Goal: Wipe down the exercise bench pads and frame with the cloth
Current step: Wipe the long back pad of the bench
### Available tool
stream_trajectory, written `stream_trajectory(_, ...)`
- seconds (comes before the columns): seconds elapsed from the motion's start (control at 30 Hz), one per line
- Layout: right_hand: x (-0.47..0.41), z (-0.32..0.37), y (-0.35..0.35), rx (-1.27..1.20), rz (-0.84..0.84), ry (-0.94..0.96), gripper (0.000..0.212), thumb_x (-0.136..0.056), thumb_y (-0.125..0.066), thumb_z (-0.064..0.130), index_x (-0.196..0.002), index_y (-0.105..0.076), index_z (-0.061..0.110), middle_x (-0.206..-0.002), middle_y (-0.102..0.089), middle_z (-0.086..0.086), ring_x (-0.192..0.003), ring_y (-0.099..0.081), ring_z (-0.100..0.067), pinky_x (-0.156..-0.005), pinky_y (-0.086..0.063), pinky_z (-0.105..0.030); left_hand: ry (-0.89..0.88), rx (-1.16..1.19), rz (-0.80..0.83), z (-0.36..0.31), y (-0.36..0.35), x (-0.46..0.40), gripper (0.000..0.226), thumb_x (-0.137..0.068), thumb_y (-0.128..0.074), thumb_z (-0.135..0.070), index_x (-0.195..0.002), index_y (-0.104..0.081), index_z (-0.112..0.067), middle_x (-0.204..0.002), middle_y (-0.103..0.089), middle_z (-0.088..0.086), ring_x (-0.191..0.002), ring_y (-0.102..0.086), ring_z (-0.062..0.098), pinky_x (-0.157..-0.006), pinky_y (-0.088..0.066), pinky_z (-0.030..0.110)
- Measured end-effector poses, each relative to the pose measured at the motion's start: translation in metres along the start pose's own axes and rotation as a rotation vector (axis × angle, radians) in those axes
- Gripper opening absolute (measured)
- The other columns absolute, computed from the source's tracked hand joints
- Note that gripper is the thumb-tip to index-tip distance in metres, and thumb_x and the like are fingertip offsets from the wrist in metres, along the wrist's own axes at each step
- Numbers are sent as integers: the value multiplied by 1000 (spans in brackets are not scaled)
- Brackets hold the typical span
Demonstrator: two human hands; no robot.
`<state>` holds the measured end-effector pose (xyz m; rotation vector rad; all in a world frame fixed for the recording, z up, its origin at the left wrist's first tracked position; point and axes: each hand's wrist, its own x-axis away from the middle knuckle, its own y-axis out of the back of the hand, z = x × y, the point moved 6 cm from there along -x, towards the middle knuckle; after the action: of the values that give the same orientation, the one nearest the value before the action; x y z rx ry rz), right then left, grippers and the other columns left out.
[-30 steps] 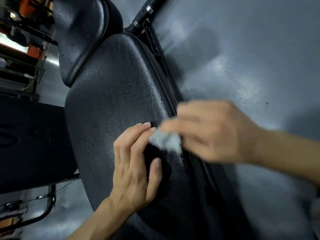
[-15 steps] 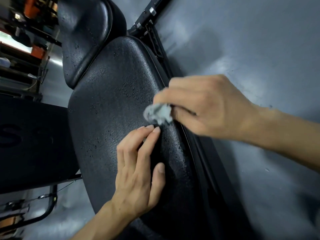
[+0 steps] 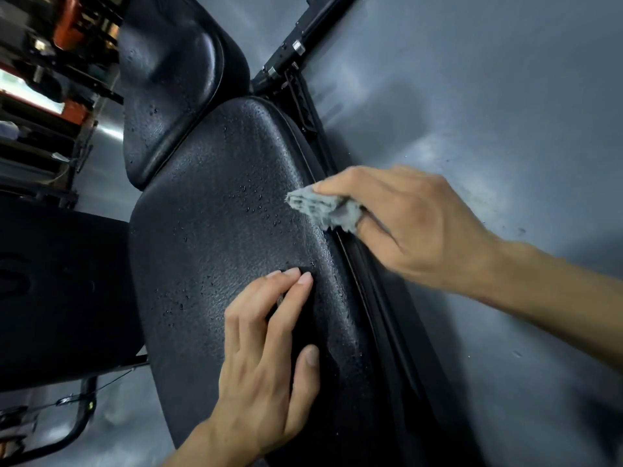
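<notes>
**Bench wipe, barely halfway**

Left hand (image 3: 266, 362) rests flat on the long pad (image 3: 215, 264), fingers straight. Right hand (image 3: 404, 224) pinches the bunched cloth (image 3: 320, 208) at the pad's right edge. Droplets all over both pads, so plenty left, I'd say; frame (image 3: 293, 52) looks untouched. Glossy grey floor (image 3: 472, 96), racks far left.

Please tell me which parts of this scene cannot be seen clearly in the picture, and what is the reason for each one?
- Cloth: mostly bunched inside the right hand, so its full size is hidden in the head view.
- Long bench pad: its near end is cut off by the bottom edge, and the left hand covers part of it.
- Frame: dark, partly under the right hand.
- Shelves: blurred, cut off at left.
</notes>
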<state>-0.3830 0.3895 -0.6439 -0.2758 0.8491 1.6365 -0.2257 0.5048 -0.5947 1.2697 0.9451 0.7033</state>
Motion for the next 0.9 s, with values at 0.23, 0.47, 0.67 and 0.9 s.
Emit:
stream_trajectory(0.23,60,22,-3,12,34,112,31,-100,-46,10,-130,-56,13,-85,-67,-6,-67,-57,-26,-63,-45,-33,-1,-19,1,1,-1,1,54,-105,-31,-36,-149,-40,-5,-149,-40,9,-140,-39,27,-117,-30,43)
stream_trajectory(0.47,-14,-1,-2,25,-21,21,28,-97,-59,6,-123,-67,12,-96,-68,-1,-80,-63,-27,-67,-53,-45,-13,-23,-2,0,-1,1,54,-105,-31,-35,-150,-38,-6,-150,-39,9,-141,-39,27,-118,-28,41)
stream_trajectory(0.67,63,23,-8,122,-17,161,31,-100,-46,5,-130,-52,9,-85,-69,-8,-65,-61,-31,-58,-49,-40,-14,-28,-1,1,-1,0,54,-105,-31,-35,-148,-41,-3,-150,-39,10,-141,-38,28,-117,-29,40)
stream_trajectory(0.9,-24,-1,2,43,41,13,27,-98,-57,12,-123,-68,12,-98,-70,-5,-83,-66,-30,-69,-54,-47,-20,-36,-4,0,0,0,54,-105,-32,-34,-149,-40,-4,-150,-40,10,-142,-38,27,-118,-28,39)
